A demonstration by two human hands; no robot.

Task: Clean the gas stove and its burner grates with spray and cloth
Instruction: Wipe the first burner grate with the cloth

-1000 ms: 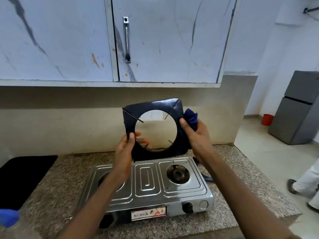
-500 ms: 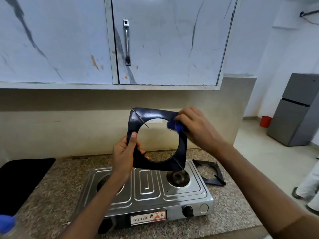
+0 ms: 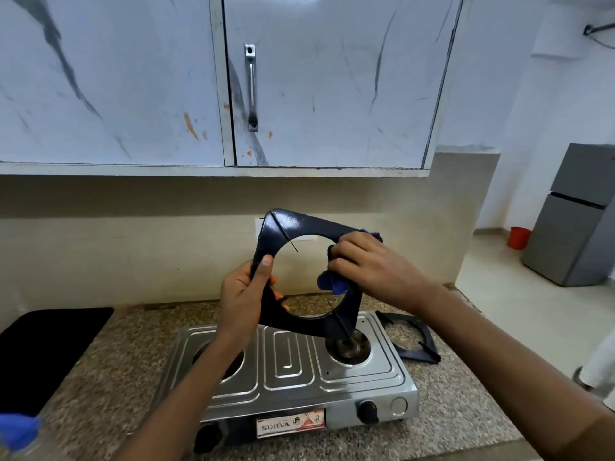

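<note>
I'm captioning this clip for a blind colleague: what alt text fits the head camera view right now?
A person's left hand holds a dark burner grate above a steel two-burner gas stove while the right hand rubs it with a blue cloth. A second grate lies on the granite counter.

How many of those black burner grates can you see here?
2. One grate is held up above the stove by the left hand while the right hand wipes it with a blue cloth. The other grate lies on the counter right of the stove.
</note>
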